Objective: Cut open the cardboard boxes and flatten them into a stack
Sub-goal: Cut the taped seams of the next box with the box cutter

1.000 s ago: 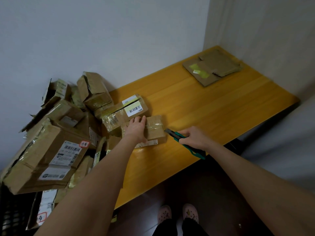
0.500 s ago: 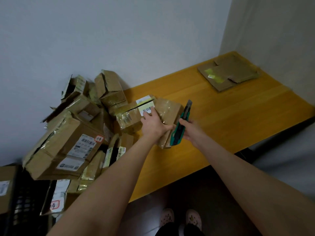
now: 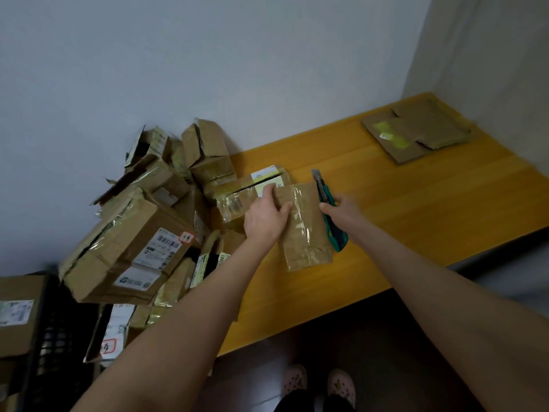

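Observation:
A small taped cardboard box [image 3: 306, 230] is tilted up above the yellow table [image 3: 416, 221]. My left hand [image 3: 266, 217] grips its upper left edge, thumb over the front face. My right hand [image 3: 344, 211] holds a green utility knife [image 3: 328, 209] against the box's right side, blade pointing up and away. A stack of flattened cardboard [image 3: 416, 133] lies at the table's far right corner. Behind my left hand sits another taped box [image 3: 246, 191] with a white label.
A heap of torn cardboard boxes [image 3: 133, 233] piles up against the wall at the table's left end. A black crate [image 3: 56, 346] stands at the lower left. Bare tabletop stretches to the right of my hands. My feet [image 3: 318, 382] are below the table's front edge.
My left hand has lifted the small box off the table and stood it on end. My right hand has swung the knife from flat on the table up beside the box.

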The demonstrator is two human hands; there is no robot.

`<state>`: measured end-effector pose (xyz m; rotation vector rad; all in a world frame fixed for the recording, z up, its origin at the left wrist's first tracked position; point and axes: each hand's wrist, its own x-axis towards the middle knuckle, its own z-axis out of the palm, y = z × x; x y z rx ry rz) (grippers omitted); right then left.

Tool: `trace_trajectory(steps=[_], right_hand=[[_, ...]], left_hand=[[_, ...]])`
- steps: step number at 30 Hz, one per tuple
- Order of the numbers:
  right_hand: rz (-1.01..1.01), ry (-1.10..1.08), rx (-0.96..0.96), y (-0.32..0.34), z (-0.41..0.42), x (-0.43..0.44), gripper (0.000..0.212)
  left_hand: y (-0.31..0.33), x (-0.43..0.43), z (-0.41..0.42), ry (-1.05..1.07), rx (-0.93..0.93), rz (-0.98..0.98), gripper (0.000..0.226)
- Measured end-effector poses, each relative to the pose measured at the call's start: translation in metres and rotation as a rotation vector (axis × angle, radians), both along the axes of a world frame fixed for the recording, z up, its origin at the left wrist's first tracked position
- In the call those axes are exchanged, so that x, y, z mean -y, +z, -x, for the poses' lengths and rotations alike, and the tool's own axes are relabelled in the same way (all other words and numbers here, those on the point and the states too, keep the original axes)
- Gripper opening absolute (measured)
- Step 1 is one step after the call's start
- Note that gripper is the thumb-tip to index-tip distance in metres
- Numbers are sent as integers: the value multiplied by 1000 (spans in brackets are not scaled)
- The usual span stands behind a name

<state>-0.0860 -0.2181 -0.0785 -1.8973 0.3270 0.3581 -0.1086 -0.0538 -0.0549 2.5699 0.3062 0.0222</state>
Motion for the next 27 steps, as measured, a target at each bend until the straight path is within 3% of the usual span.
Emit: trace_trajectory(steps=[7,13,20,24,27], right_hand=[[98,-9,-17,-8,9,-11,27],[71,-58,23,-8,4,-13,33],[166,-10,-55,-12,3,-12,33],[350,-44,117,-1,17,-3,28],[464,63,233,8,36,-1,22]], left_hand=[[-5,-5,-6,-73,-143,52,56],[0,-1,-11,26,-8,113,47],[-2,2,-10,-39,30,29,45],[-4,7,-12,-13,43,41,41],[-4,7,-15,-25,46,36,38]])
